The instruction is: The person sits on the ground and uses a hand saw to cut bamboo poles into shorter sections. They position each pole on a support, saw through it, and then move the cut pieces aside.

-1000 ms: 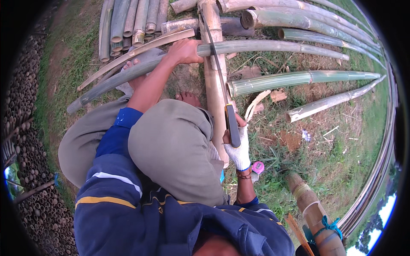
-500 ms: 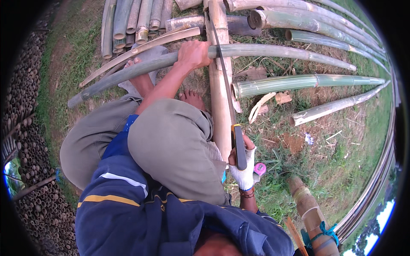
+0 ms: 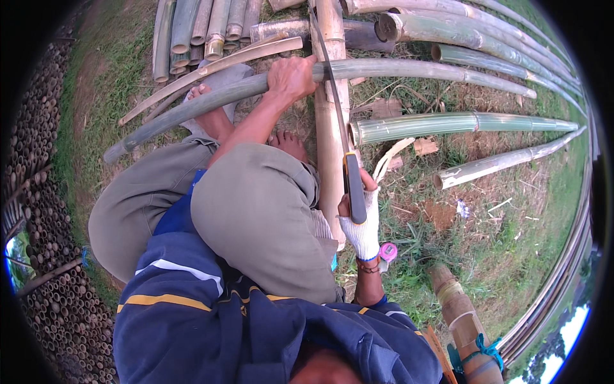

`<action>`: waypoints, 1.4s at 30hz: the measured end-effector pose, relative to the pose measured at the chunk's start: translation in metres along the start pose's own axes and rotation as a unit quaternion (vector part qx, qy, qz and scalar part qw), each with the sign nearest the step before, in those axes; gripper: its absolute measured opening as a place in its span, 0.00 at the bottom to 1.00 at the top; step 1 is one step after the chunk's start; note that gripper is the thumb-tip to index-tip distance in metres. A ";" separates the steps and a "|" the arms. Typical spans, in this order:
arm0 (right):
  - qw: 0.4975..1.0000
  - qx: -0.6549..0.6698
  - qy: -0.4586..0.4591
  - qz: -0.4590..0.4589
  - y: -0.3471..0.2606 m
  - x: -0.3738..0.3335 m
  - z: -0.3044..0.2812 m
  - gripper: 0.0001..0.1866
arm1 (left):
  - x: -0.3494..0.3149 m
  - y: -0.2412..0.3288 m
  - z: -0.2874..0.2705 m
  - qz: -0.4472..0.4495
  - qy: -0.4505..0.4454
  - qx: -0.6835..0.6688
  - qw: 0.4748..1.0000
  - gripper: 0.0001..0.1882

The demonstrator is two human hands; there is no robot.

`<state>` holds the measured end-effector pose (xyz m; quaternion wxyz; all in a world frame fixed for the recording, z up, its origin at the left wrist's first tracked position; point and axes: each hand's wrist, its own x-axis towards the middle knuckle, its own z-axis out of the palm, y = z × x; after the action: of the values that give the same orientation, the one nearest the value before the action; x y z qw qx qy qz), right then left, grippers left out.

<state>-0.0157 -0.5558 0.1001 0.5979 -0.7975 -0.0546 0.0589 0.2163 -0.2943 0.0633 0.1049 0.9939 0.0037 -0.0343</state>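
My bare left hand (image 3: 291, 78) is wrapped over a long greenish-grey bamboo pole (image 3: 396, 69), just left of the saw. That pole lies crosswise over a thick pale bamboo support (image 3: 329, 166) on the ground. In a white glove with bare fingertips, my right hand (image 3: 359, 221) is closed round the black and yellow handle of a hand saw (image 3: 332, 96). The long blade points away from me and crosses the pole over the support, right beside my left hand. Whether the teeth are sunk into the pole, I cannot tell.
Beyond the pole, cut bamboo lengths (image 3: 217, 25) lie bundled at far left. Thick poles (image 3: 448, 35) and a green bamboo pole (image 3: 460, 127) lie to the right. A pink tape measure (image 3: 387, 251) is by my right wrist. Stacked bamboo (image 3: 57, 307) lines the left edge.
My right hand has pushed the saw handle forward, away from me, and the blade has slid farther across the pole. My left hand keeps its hold.
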 end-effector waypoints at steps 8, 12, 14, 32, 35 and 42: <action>0.998 -0.056 0.006 -0.039 -0.004 0.020 0.001 0.38 | -0.003 -0.008 0.035 0.018 0.091 -0.021 0.995 0.25; 0.999 0.015 -0.015 -0.037 0.010 0.065 0.016 0.40 | 0.003 -0.010 0.029 0.017 0.117 -0.017 0.993 0.24; 0.999 0.012 -0.010 -0.050 0.014 0.050 0.022 0.41 | -0.005 -0.008 0.031 0.010 0.094 -0.022 0.995 0.24; 0.999 -0.011 -0.035 0.031 0.002 0.019 0.007 0.33 | 0.005 -0.006 0.016 -0.001 0.011 -0.032 0.999 0.22; 0.997 -0.077 -0.005 -0.017 0.008 -0.064 -0.018 0.38 | -0.002 -0.010 0.024 0.020 0.045 -0.052 0.997 0.22; 0.993 -0.052 0.034 -0.098 0.029 0.071 0.034 0.39 | -0.002 -0.003 0.026 0.051 0.070 -0.040 0.995 0.24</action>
<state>0.0491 -0.5201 0.0611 0.5600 -0.8198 -0.1156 -0.0300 0.2128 -0.2967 0.0373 0.1459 0.9877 -0.0379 0.0404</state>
